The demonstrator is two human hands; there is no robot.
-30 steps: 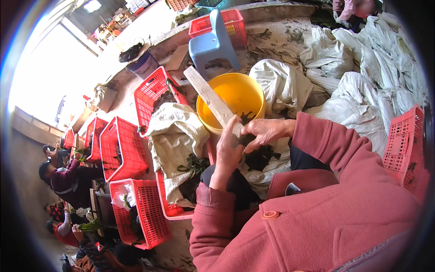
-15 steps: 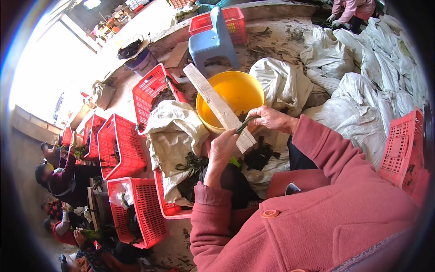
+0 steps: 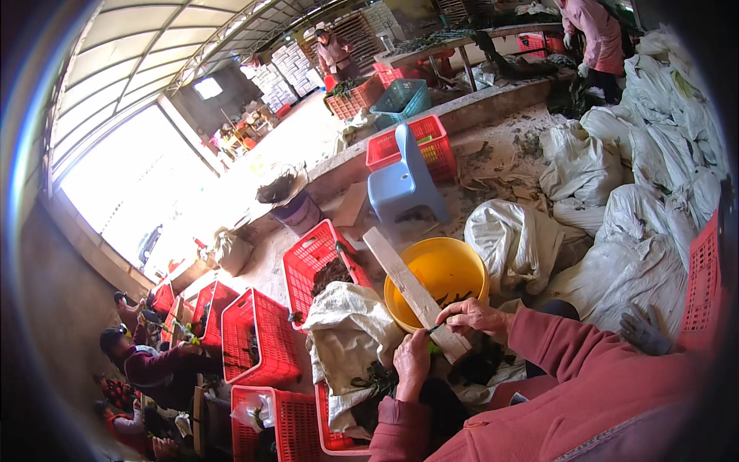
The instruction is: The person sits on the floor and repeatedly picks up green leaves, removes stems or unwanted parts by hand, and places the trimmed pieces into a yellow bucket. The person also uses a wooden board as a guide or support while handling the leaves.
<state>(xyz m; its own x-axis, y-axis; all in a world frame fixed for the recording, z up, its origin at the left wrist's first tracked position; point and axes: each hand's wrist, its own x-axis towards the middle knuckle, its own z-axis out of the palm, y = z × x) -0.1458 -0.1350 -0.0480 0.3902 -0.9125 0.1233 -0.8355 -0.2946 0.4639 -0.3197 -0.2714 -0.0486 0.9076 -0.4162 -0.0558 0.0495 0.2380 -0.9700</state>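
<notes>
My left hand point(image 3: 412, 360) is closed on one end of a thin dark green strip point(image 3: 434, 330), and my right hand point(image 3: 466, 317) pinches it farther along, over the lower end of a wooden board point(image 3: 400, 277). That board lies across the rim of a yellow bucket point(image 3: 481, 271), which has dark scraps inside. Dark leafy material point(image 3: 381, 379) is beside my left wrist, partly under a cream sack point(image 3: 350, 323) draped on a red crate. More dark material point(image 3: 481, 368) lies below my right hand, on pale sacking.
Red crates point(image 3: 260, 339), co-workers point(image 3: 162, 362) at left; blue chair point(image 3: 400, 192) ahead, beyond it a step point(image 3: 323, 173); white sacks point(image 3: 631, 254), grey glove point(image 3: 645, 333) at right. Farther back, a person in pink point(image 3: 593, 42) by a long table point(image 3: 450, 45), another person point(image 3: 335, 54) by crates.
My view has tilted up, showing roof and far room. Both hands have drawn the green strip, visible half a second ago, across the board, where earlier their fingers rested on the board's end.
</notes>
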